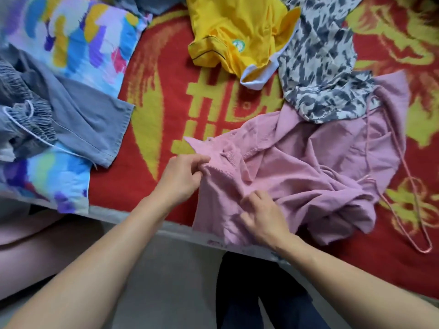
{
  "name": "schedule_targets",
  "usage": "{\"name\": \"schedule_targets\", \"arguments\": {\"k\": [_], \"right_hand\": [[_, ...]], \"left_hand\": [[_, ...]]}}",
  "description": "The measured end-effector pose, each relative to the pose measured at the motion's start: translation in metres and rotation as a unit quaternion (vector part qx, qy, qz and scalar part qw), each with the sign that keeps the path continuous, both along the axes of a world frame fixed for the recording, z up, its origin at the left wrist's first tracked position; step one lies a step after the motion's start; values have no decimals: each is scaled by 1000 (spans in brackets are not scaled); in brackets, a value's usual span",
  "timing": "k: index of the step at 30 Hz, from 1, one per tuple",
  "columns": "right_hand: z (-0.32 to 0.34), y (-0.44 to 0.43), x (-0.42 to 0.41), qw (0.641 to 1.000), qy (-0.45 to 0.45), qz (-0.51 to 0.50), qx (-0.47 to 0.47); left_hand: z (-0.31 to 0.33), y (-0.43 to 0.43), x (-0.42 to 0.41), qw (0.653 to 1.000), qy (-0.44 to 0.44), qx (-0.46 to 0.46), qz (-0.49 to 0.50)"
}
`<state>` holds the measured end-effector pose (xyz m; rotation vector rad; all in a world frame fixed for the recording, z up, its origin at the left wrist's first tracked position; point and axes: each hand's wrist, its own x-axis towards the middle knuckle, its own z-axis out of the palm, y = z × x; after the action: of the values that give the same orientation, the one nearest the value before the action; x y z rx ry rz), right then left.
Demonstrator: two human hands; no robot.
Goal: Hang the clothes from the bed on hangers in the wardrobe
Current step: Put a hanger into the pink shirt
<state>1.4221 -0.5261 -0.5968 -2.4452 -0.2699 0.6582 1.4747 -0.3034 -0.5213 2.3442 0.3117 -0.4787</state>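
Observation:
A crumpled pink knit garment (308,167) lies at the near edge of the bed. My left hand (183,176) pinches its fabric near the collar. My right hand (263,214) grips a fold of the same garment lower down, fingers curled into the cloth. A thin pink wire hanger (403,176) lies partly under the garment, its lower end sticking out to the right. Farther back lie a yellow shirt (237,34) and a grey-and-white patterned garment (318,58).
The bed carries a red and yellow blanket (166,103). Grey trousers (78,117) and a multicoloured cloth (78,36) lie on its left side. The bed's edge runs diagonally below my hands, with grey floor (171,269) and my dark trouser legs beneath.

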Motion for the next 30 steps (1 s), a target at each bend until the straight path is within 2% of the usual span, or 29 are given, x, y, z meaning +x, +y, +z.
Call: {"name": "schedule_targets", "arguments": {"k": [3, 6, 9, 12, 14, 16, 18, 19, 20, 21, 22, 23, 24, 26, 27, 29, 30], "right_hand": [[0, 20, -20, 994, 97, 1, -54], [0, 37, -5, 979, 142, -126, -80], [15, 24, 20, 949, 155, -268, 59], [55, -19, 43, 888, 148, -391, 191], [94, -54, 57, 856, 143, -443, 227], [144, -85, 69, 842, 111, -459, 262], [203, -110, 76, 810, 106, -472, 330], [232, -120, 77, 814, 101, -450, 352], [262, -129, 75, 837, 91, -405, 356], [291, -136, 72, 874, 69, -350, 329], [318, -143, 68, 919, 35, -290, 264], [340, -148, 62, 959, -6, -233, 159], [360, -152, 54, 981, -49, -186, 27], [387, -164, 32, 965, -144, -136, -171], [395, -168, 26, 954, -167, -128, -215], [402, -178, 19, 945, -198, -137, -223], [411, -186, 8, 946, -214, -147, -193]], "left_hand": [[19, -9, 22, 984, -65, 97, -131], [43, -21, 40, 973, -103, 107, -179], [55, -24, 51, 952, -136, 134, -239], [70, -23, 65, 938, -158, 153, -269], [88, -34, 73, 952, -163, 84, -244], [116, -57, 77, 968, -151, -36, -199], [148, -86, 83, 970, -146, -139, -137], [167, -101, 86, 966, -152, -179, -107], [187, -114, 89, 960, -160, -213, -81], [205, -125, 92, 954, -168, -242, -61], [226, -135, 95, 949, -177, -257, -52], [245, -142, 98, 946, -191, -256, -59], [264, -147, 101, 947, -208, -230, -84], [300, -153, 94, 947, -222, -173, -157], [314, -153, 90, 948, -205, -147, -193], [337, -152, 81, 949, -132, -147, -247], [353, -152, 66, 942, -100, -162, -277]]}}
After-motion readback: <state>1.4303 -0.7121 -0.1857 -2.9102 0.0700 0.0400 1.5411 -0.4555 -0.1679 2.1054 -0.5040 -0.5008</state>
